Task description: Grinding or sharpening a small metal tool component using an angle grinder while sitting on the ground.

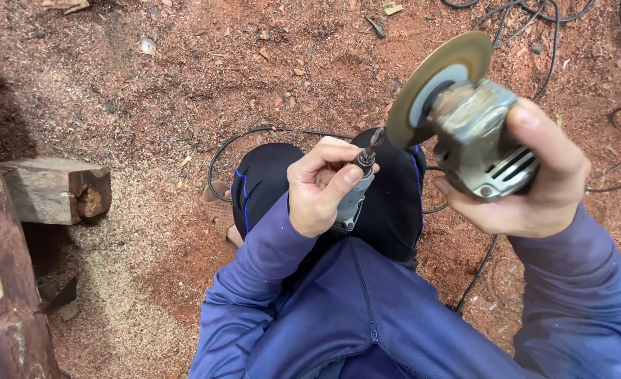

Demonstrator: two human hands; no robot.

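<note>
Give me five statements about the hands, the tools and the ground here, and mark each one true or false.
1. The right hand grips an angle grinder. True.
2. The grinder's disc lies flat on the ground. False: it is held up in the air, tilted.
3. The left hand holds a small rotary tool whose tip points at the disc. True.
4. The wooden block rests on the person's lap. False: it lies on the sawdust at the left.
5. Black cables lie on the ground. True.
</note>
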